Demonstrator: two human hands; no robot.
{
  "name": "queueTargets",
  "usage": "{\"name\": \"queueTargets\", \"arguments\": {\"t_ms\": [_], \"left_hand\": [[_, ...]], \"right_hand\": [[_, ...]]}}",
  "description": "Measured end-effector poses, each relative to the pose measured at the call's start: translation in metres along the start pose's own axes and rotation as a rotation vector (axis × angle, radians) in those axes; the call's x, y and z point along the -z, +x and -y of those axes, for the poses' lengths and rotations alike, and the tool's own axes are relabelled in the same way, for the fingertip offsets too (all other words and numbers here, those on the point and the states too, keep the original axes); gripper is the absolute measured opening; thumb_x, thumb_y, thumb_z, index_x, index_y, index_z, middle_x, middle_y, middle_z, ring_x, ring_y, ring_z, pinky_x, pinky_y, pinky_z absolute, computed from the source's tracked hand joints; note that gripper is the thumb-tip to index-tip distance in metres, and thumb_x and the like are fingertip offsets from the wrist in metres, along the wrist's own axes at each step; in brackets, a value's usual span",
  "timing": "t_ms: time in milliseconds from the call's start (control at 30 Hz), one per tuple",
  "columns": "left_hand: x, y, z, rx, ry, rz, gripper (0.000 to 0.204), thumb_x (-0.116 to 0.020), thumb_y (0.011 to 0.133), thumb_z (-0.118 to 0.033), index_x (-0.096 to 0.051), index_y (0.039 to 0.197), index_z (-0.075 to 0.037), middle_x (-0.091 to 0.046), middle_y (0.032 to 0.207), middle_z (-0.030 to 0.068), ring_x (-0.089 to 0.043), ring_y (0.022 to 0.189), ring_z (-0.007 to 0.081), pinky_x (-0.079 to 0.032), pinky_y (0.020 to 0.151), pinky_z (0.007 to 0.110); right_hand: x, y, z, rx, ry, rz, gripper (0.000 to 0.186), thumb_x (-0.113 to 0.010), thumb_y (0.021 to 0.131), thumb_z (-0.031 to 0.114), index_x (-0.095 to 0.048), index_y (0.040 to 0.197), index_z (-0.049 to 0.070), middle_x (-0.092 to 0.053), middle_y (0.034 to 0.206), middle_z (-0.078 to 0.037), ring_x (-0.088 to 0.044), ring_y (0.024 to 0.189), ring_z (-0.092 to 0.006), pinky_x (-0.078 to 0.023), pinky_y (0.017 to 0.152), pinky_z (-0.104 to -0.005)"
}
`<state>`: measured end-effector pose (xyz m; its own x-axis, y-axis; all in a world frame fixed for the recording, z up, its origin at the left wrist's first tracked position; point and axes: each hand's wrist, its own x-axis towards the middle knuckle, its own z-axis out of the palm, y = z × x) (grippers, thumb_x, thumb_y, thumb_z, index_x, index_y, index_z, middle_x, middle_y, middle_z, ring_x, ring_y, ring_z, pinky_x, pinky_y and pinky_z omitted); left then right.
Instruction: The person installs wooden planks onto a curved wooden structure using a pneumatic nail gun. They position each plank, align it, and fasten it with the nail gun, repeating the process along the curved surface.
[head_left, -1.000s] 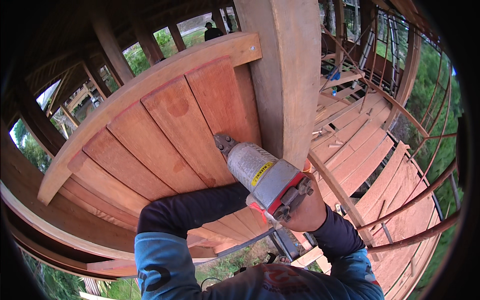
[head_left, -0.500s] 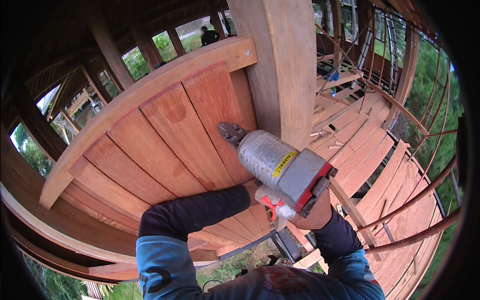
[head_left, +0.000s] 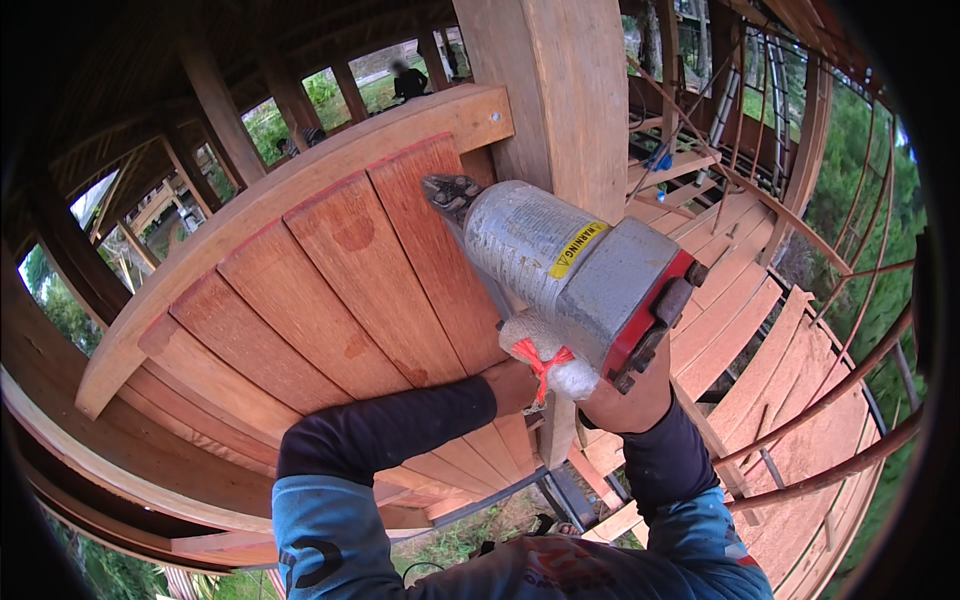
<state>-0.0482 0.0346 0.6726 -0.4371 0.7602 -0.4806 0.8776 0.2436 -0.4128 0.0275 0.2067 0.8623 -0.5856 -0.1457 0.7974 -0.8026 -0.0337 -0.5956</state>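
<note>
A silver pneumatic nail gun with a red band and yellow label spans the centre, its nose over the top of a reddish vertical plank, near the curved top rail. Whether it touches the wood is unclear. My right hand is closed round the gun's handle beneath the red-banded end. My left hand is low against the planks, beside a white wrapped bundle with red ties on the gun; its fingers are mostly hidden.
A thick post rises right of the panel. Beyond it lie loose-looking deck boards with gaps, and rusty metal scaffolding rods. A person in dark clothing is in the background under the roof. Ground and grass show below.
The nail gun has moved up the plank toward the top rail and slightly right. My left hand, mostly covered a second ago, now shows in part beside the wrapped bundle.
</note>
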Motion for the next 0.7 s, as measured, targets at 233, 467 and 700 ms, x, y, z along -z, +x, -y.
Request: {"name": "queueTargets", "arguments": {"t_ms": [233, 467, 700], "left_hand": [[0.002, 0.001, -0.001, 0.009, -0.010, -0.006, 0.018, -0.060, 0.085, -0.025, -0.073, 0.086, -0.013, -0.071, 0.092, 0.0086, -0.065, 0.097, 0.0231, -0.046, 0.080, 0.047], [0.005, -0.002, 0.000, 0.015, -0.007, -0.025, 0.018, -0.060, 0.085, -0.025, -0.073, 0.086, -0.013, -0.071, 0.092, 0.0085, -0.065, 0.097, 0.0230, -0.046, 0.080, 0.046], [0.006, -0.005, -0.002, 0.007, 0.003, -0.048, 0.018, -0.060, 0.085, -0.024, -0.073, 0.086, -0.013, -0.071, 0.091, 0.0085, -0.065, 0.097, 0.0228, -0.046, 0.080, 0.046]], "right_hand": [[-0.003, 0.015, 0.018, -0.015, 0.032, 0.000, 0.042, -0.084, 0.067, 0.017, -0.066, 0.101, 0.002, -0.071, 0.092, -0.009, -0.070, 0.081, -0.0204, -0.054, 0.073, -0.0315], [-0.007, 0.025, 0.029, 0.102, -0.011, 0.030, 0.040, -0.083, 0.067, 0.015, -0.067, 0.102, 0.001, -0.072, 0.091, -0.009, -0.070, 0.082, -0.0195, -0.055, 0.074, -0.0317], [-0.011, 0.024, 0.032, 0.046, -0.010, 0.010, 0.037, -0.080, 0.070, 0.013, -0.067, 0.102, 0.001, -0.072, 0.094, -0.010, -0.071, 0.086, -0.0193, -0.055, 0.076, -0.0319]]}}
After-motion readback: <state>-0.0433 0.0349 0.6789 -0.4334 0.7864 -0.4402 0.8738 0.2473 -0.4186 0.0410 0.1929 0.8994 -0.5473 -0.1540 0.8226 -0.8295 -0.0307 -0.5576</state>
